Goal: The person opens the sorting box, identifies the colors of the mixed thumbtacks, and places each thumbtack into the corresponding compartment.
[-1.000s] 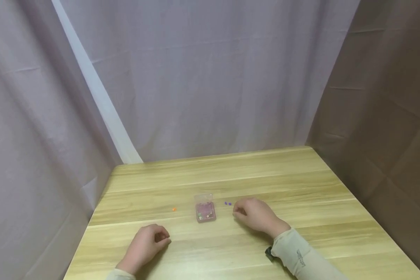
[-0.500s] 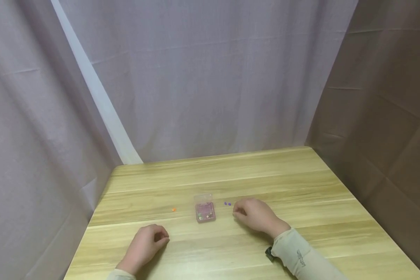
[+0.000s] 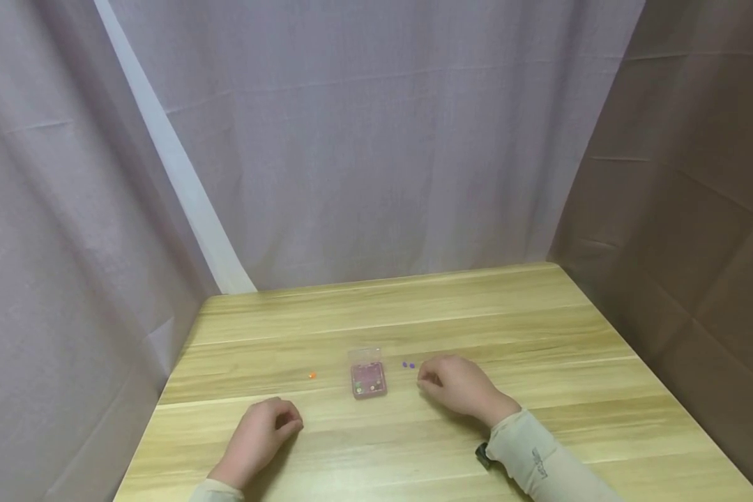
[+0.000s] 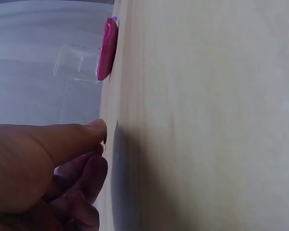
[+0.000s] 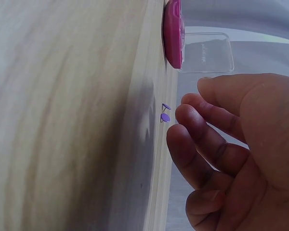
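My left hand (image 3: 259, 436) hovers low over the table at the front left, fingers loosely curled and thumb near the index fingertip. A tiny dark green sliver (image 4: 105, 138) shows beside its thumb tip; I cannot tell whether the hand holds it. Beyond it lies a small orange piece (image 3: 312, 376). On the right, my right hand (image 3: 458, 383) hangs with relaxed, bent fingers and nothing between them. Close to its fingertips lie two purple thumbtacks (image 5: 165, 117). Between the hands stands a small pink box (image 3: 368, 381), its clear lid (image 5: 207, 53) raised, with several small coloured pieces inside.
The wood-grain table (image 3: 376, 314) is bordered by a grey curtain (image 3: 389, 153) at the back and left, and by a brown one (image 3: 678, 209) on the right. A dark strap (image 3: 483, 455) shows at the right sleeve (image 3: 539, 453).
My left hand has shifted very slightly back and its thumb and index tips sit a little closer together. The right hand, box and small pieces stay put.
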Tool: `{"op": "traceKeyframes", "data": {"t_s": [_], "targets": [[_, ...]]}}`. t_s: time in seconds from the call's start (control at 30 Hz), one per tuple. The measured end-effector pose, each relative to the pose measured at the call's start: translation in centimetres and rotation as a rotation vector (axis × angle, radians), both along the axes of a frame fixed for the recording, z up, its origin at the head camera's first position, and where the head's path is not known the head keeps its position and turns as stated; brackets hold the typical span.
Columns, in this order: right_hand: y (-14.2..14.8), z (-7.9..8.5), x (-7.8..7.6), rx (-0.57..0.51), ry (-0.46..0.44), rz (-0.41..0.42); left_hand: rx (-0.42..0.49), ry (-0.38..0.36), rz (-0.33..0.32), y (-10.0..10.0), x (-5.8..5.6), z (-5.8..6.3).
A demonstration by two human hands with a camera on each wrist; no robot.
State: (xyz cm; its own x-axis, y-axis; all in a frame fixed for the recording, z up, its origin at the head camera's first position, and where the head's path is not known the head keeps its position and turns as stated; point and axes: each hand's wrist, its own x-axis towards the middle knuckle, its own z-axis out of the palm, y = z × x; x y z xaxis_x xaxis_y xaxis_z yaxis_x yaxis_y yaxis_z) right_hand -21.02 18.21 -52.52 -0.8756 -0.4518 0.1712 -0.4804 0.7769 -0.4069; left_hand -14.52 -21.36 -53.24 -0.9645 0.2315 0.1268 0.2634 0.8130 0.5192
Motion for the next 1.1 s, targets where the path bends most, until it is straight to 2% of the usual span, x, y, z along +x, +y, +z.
{"op": "traceKeyframes", "data": {"t_s": [0.23, 0.43, 0.57, 0.83, 1.1], "targets": [[0.1, 0.1, 0.1, 0.005, -0.001, -0.004, 0.013, 0.043, -0.011, 1.0, -0.9, 0.4], [0.0, 0.2, 0.2, 0.003, 0.010, -0.004, 0.038, 0.104, -0.014, 2.9, -2.0, 0.8], [0.0, 0.0, 0.2, 0.008, 0.020, 0.000, 0.036, 0.134, -0.038, 4.4, -2.5, 1.1], [-0.1, 0.1, 0.3, 0.011, 0.023, -0.004, 0.048, 0.113, -0.084, 7.0, -3.9, 1.1], [-0.2, 0.2, 0.3, 0.011, 0.010, -0.001, 0.075, 0.107, -0.121, 8.7, -5.4, 0.8]]}}
